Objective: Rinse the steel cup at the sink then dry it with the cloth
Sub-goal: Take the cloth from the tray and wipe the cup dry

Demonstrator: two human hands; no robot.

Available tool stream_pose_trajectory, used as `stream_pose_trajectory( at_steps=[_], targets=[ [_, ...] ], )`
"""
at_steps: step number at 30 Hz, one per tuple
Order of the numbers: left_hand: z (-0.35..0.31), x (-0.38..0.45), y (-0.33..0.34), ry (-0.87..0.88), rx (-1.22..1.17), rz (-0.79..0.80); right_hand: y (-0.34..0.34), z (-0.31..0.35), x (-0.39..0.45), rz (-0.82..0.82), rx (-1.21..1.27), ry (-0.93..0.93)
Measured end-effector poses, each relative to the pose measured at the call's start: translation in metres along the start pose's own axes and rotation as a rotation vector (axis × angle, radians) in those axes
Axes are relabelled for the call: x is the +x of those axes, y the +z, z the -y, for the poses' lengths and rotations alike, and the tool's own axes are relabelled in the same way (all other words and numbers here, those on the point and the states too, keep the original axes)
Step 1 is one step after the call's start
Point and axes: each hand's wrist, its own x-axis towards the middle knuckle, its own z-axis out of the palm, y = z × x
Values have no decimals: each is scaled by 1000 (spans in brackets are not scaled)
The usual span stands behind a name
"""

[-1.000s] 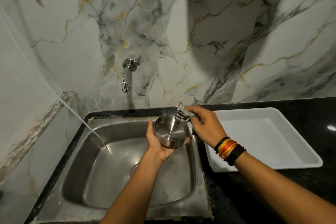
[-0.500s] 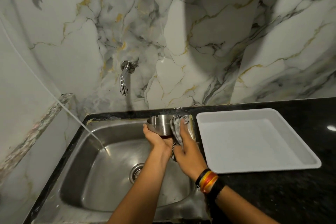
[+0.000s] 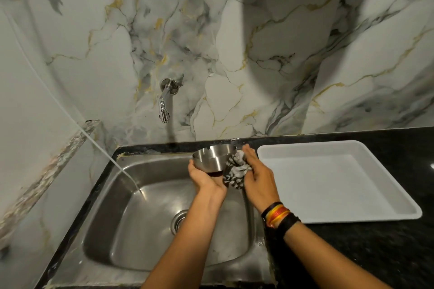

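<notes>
A shiny steel cup (image 3: 212,157) is held upright over the back right part of the steel sink (image 3: 131,213). My left hand (image 3: 204,177) cups it from below. A crumpled black-and-white patterned cloth (image 3: 236,170) is pressed against the cup's right outer wall by my right hand (image 3: 259,177), which grips the cloth. The cup's inside faces away and is mostly hidden.
A chrome tap (image 3: 164,101) juts from the marble wall above the sink's back edge; no water runs from it. A white tray (image 3: 333,183) lies on the black counter (image 3: 352,253) right of the sink. A thin white hose (image 3: 70,112) slants into the basin at left.
The cup was tipped with its inside toward me and the cloth at its rim; now it stands upright and my right hand has swung the cloth down onto its right side.
</notes>
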Motion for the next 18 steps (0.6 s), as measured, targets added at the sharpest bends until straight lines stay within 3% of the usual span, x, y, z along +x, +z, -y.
stream_pose_trajectory(
  at_steps=[3,6,10,14,18],
  targets=[
    [-4,-6,4,15,-58,47,-12,-5,22,-184,268,304],
    [-3,-2,3,24,-44,51,-18,-3,26,-203,342,380],
    [6,-13,16,88,32,6,1,23,-4,14,344,280],
    [0,-10,8,130,14,65,4,29,-16,26,371,175],
    [-8,-10,-2,9,0,254,2,16,10,-11,383,220]
  ],
)
